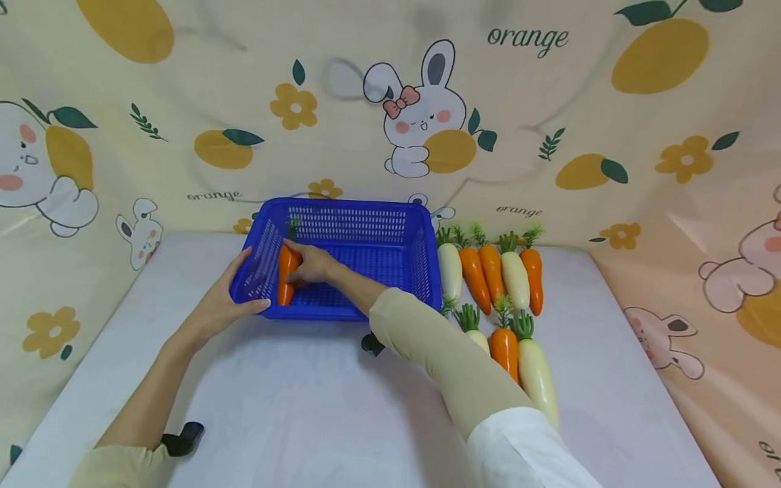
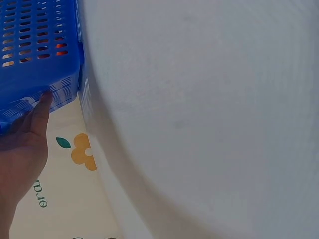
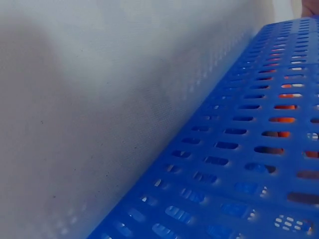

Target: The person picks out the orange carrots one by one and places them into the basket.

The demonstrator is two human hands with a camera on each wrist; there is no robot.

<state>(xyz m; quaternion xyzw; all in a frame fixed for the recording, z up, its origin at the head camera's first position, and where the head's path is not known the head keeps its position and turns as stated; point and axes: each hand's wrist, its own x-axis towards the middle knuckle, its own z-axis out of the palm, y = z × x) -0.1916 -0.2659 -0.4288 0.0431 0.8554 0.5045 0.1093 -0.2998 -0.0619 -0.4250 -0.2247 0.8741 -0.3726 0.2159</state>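
A blue slotted plastic basket stands on the table against the patterned backdrop. Inside its left end, my right hand grips an orange carrot with a green top; the carrot lies along the basket's left wall. My left hand holds the front left corner, its thumb on the front rim and its fingers against the outer left wall. In the left wrist view, that hand touches the basket's outer wall. Orange shows through the basket's slots in the right wrist view, where the right hand's grip is hidden.
Right of the basket, several carrots and white radishes lie in a back row. A front row holds another carrot and radishes, partly behind the right sleeve. A fabric backdrop rises behind the table.
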